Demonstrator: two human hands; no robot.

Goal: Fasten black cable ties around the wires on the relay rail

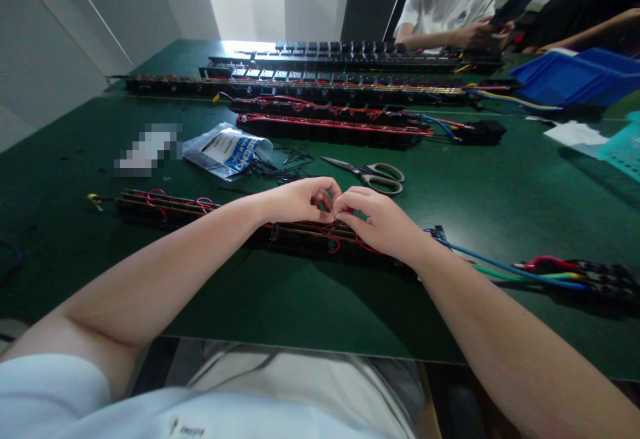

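My left hand (300, 200) and my right hand (377, 222) meet fingertip to fingertip just above a long black strip of sockets with red wiring (200, 211) that lies across the green table (280, 299). Both hands are pinched closed on something small that I cannot make out, perhaps a thin tie or wire. Blue, green, yellow and red cables (505, 269) run off the strip's right end. A pile of small black ties (283, 167) lies behind my hands, beside a plastic bag with a blue label (225, 150). Grey-handled scissors (373, 173) rest just beyond my right hand.
Several more wired strips (330, 125) lie in rows farther back. A blue bin (575, 79) and white paper (575, 133) sit at the right. A person in a white shirt (445, 5) works at the far side; another person's arm (590, 29) shows at the top right.
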